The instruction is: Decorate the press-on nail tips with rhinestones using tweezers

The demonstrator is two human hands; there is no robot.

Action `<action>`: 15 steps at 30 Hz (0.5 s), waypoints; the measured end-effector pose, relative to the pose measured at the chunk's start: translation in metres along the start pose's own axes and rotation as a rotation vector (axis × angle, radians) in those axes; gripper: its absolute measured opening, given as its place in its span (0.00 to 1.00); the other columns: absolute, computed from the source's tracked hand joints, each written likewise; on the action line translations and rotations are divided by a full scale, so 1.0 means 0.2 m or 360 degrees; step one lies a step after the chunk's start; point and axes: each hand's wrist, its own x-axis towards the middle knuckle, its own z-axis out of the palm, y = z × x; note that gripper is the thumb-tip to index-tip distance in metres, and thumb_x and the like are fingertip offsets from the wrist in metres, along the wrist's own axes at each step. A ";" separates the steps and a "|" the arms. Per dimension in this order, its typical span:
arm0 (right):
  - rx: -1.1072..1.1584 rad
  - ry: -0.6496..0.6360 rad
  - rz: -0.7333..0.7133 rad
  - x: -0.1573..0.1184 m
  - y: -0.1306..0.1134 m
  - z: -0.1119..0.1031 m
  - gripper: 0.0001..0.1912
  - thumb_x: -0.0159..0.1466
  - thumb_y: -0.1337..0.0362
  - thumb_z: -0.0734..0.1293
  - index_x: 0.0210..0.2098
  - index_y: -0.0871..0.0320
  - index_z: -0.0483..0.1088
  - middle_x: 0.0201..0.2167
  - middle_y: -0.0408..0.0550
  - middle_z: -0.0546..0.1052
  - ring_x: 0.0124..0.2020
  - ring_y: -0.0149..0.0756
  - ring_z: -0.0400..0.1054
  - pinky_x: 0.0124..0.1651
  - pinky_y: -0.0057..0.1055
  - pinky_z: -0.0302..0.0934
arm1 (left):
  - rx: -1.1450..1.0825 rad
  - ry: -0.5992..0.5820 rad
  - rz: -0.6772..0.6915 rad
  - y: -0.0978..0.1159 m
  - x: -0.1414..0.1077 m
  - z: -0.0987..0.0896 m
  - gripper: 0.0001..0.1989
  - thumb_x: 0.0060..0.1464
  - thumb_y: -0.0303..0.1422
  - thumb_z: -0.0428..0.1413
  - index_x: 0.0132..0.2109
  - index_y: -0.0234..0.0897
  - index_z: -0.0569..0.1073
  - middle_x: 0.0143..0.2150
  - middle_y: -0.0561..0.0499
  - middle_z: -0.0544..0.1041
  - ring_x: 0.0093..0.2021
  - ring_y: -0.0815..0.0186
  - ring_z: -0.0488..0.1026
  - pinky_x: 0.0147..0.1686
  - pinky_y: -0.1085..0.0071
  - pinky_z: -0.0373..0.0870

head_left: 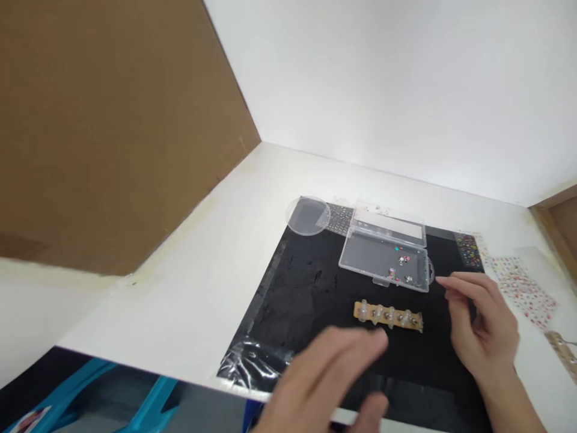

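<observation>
My left hand point(336, 376) hovers, fingers apart and empty, just in front of a tan strip point(387, 316). Several clear, nail-shaped pieces and round metallic dots line that strip, which lies on a black mat point(306, 300). At the mat's right side, my right hand point(484, 319) has its thumb and index fingertips close together; whether something tiny is between them I cannot make out. Its index fingertip is beside an open clear plastic case point(360, 249). Small colourful decorations point(403, 260) lie in the case's near half.
A clear round disc point(308, 215) lies at the mat's far left corner, beside a patterned sticker sheet point(339, 219). More sticker sheets point(525, 291) are at the right. Another tan strip point(562, 355) sits at the right edge. Cardboard point(112, 120) stands on the left.
</observation>
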 end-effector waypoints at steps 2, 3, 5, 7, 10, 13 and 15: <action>0.0024 0.0068 0.0178 -0.02 0.03 0.02 0.10 0.70 0.71 0.67 0.46 0.52 0.78 0.37 0.45 0.79 0.36 0.35 0.74 0.42 0.35 0.66 | 0.0192 0.0013 0.0083 -0.09 0.18 -0.09 0.20 0.76 0.36 0.49 0.69 0.39 0.68 0.61 0.42 0.80 0.61 0.59 0.79 0.60 0.64 0.80; 0.0020 0.0103 0.0291 -0.02 0.05 0.03 0.09 0.71 0.69 0.67 0.46 0.52 0.78 0.35 0.44 0.79 0.35 0.35 0.74 0.41 0.35 0.67 | 0.0354 0.0035 0.0109 -0.16 0.29 -0.11 0.21 0.76 0.37 0.50 0.70 0.38 0.67 0.62 0.42 0.79 0.63 0.57 0.77 0.63 0.59 0.78; 0.0013 0.0147 0.0398 -0.03 0.07 0.05 0.09 0.72 0.65 0.66 0.48 0.53 0.78 0.33 0.44 0.79 0.33 0.36 0.74 0.39 0.35 0.68 | 0.0626 0.0004 0.0033 -0.31 0.50 -0.14 0.23 0.75 0.40 0.51 0.70 0.36 0.67 0.63 0.39 0.78 0.66 0.50 0.73 0.67 0.49 0.74; 0.0016 0.0198 0.0452 -0.03 0.09 0.06 0.10 0.72 0.62 0.65 0.48 0.54 0.79 0.33 0.46 0.80 0.33 0.37 0.74 0.37 0.34 0.68 | 0.0842 -0.0041 -0.0101 -0.48 0.64 -0.12 0.29 0.72 0.43 0.53 0.71 0.28 0.66 0.69 0.31 0.72 0.72 0.41 0.66 0.71 0.43 0.66; 0.0052 0.0275 0.0551 -0.02 0.11 0.07 0.12 0.74 0.58 0.64 0.46 0.55 0.78 0.32 0.46 0.80 0.29 0.36 0.73 0.31 0.32 0.65 | 0.1000 -0.0092 -0.0428 -0.69 0.70 -0.05 0.42 0.67 0.53 0.56 0.74 0.25 0.61 0.78 0.25 0.57 0.78 0.33 0.55 0.73 0.39 0.59; 0.0114 0.0312 0.0667 -0.02 0.13 0.08 0.17 0.75 0.54 0.62 0.46 0.56 0.78 0.26 0.42 0.74 0.20 0.32 0.63 0.22 0.29 0.58 | 0.1018 -0.0278 -0.0556 -0.81 0.64 0.01 0.51 0.63 0.61 0.55 0.77 0.25 0.55 0.78 0.23 0.57 0.77 0.32 0.56 0.73 0.38 0.59; 0.0149 0.0317 0.0737 -0.02 0.13 0.08 0.19 0.76 0.51 0.61 0.46 0.57 0.78 0.23 0.39 0.69 0.18 0.31 0.58 0.20 0.29 0.54 | 0.1021 -0.0299 -0.0483 -0.85 0.60 0.02 0.54 0.61 0.63 0.55 0.78 0.27 0.53 0.78 0.24 0.57 0.78 0.32 0.56 0.73 0.38 0.57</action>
